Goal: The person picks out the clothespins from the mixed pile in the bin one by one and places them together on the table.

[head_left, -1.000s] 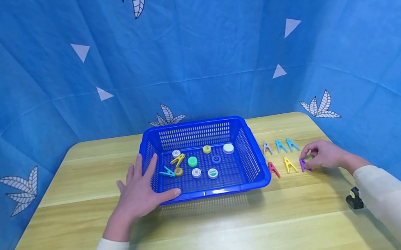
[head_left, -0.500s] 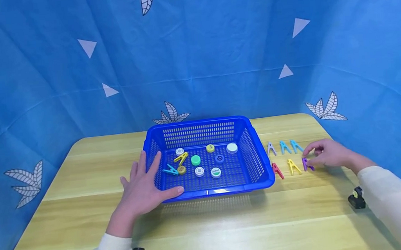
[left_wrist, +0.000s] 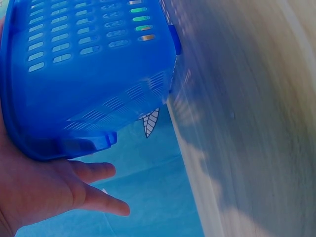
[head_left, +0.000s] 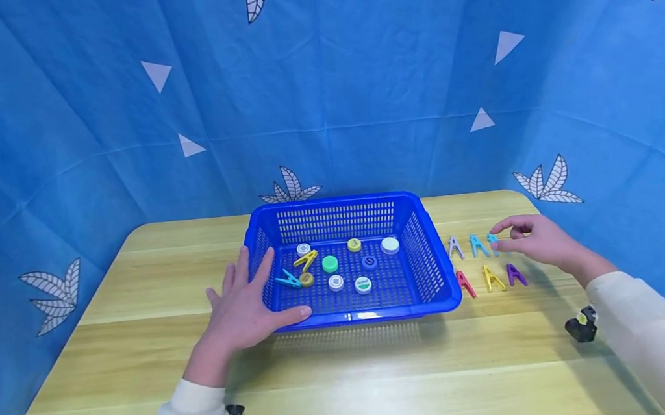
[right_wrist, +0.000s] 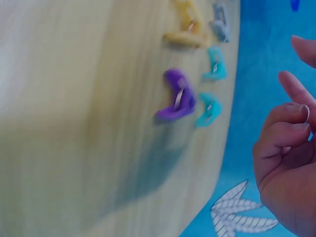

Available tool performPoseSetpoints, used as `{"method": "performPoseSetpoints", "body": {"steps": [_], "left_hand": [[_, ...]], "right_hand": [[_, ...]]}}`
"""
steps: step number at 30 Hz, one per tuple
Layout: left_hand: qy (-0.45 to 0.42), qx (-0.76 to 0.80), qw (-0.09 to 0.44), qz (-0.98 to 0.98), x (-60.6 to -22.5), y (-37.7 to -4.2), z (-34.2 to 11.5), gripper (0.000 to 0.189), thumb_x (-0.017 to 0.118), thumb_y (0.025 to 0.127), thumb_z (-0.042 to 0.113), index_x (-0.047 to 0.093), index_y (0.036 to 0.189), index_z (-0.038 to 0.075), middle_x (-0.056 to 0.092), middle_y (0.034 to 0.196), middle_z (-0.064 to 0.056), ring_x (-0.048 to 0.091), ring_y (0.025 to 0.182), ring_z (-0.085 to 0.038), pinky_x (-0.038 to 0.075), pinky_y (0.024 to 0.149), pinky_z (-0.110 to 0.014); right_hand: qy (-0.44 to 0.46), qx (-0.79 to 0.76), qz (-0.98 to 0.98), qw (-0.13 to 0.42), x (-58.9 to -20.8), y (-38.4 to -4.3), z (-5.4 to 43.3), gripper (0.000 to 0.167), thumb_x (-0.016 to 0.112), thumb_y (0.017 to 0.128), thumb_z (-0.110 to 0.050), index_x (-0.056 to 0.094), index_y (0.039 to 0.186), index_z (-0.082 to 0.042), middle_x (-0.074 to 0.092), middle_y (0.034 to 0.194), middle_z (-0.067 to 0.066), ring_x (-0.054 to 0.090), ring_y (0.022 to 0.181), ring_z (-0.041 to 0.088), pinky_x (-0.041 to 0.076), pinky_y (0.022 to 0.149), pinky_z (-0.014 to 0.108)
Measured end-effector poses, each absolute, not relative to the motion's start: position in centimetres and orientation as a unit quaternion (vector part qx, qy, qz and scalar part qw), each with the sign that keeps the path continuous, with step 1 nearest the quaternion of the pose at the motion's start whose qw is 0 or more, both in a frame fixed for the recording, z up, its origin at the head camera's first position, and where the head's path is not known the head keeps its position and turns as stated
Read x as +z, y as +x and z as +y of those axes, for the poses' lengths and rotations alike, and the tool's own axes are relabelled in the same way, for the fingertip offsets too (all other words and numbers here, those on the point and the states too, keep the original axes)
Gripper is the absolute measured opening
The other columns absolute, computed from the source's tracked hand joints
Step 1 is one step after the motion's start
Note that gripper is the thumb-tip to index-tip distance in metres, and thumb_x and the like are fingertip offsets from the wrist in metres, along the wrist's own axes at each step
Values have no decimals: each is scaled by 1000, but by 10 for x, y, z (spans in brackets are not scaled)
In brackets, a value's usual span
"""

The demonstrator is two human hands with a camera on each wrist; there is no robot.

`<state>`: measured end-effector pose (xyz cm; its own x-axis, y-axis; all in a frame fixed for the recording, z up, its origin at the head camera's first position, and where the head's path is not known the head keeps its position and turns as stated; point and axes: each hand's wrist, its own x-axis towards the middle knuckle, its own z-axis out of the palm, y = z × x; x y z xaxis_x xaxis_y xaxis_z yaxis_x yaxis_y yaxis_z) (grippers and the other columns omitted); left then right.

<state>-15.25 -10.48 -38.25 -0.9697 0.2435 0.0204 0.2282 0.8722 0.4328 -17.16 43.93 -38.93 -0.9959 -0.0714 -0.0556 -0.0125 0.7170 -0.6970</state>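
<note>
Two parted digits of the right hand (head_left: 539, 241) stand at the far row's rightmost light-blue clothespin (head_left: 492, 238), gripping nothing; a purple clothespin (head_left: 516, 275) lies nearer on the table (head_left: 381, 373); farther left, the left hand (head_left: 247, 312), fingers spread, touches the near-left rim of the blue basket (head_left: 399, 311); bottle caps (head_left: 363, 286) lie inside.

Basket (head_left: 411, 309) mid-desk (head_left: 392, 372), toward back edge; curtain (head_left: 324, 104) beyond at 12 o'clock. Inside, eight caps (head_left: 329, 264) spread, two pegs (head_left: 308, 260) at 9. Outside: back-row pegs (head_left: 479, 246) at 3, front-row pegs (head_left: 493, 279) between 3 and 4. Left hand (head_left: 247, 310) between 8 and 9; right hand (head_left: 539, 241) at back row's 3 o'clock end.
</note>
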Motion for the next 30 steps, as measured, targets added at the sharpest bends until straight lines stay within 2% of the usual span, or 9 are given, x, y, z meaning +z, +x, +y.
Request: {"method": "performPoseSetpoints", "body": {"steps": [12, 20, 24, 30], "left_hand": [[119, 221, 16, 968, -382, -152, -106, 130, 59, 63, 92, 12, 162, 23, -6, 165, -19, -3, 144, -55, -4, 95, -84], [119, 227, 18, 966, -382, -151, -105, 126, 66, 66, 85, 14, 162, 22, -5, 165, -20, -3, 144, -55, -5, 95, -84], [120, 228, 18, 966, -382, -151, -105, 127, 65, 65, 87, 14, 162, 22, -5, 165, -20, -2, 144, -55, -5, 95, -84], [122, 226, 15, 966, -383, -152, -105, 130, 59, 62, 92, 14, 162, 23, -6, 165, -19, -1, 144, -55, -5, 96, -84]], "right_hand": [[-41, -386, 922, 13, -360, -188, 403, 44, 72, 93, -40, 66, 121, -7, 44, 75, 3, 42, 61, 19, 39, 60, 36], [-55, -372, 926, 10, -341, -201, 373, 46, 71, 92, -46, 67, 119, -9, 47, 78, 7, 47, 70, 25, 40, 61, 37], [-66, -384, 921, 2, -332, -208, 356, 45, 71, 92, -44, 68, 119, -8, 45, 77, 7, 46, 74, 26, 40, 63, 38], [-88, -404, 911, -6, -321, -219, 330, 41, 72, 93, -39, 68, 119, -7, 37, 69, 0, 40, 63, 22, 38, 63, 39]]}}
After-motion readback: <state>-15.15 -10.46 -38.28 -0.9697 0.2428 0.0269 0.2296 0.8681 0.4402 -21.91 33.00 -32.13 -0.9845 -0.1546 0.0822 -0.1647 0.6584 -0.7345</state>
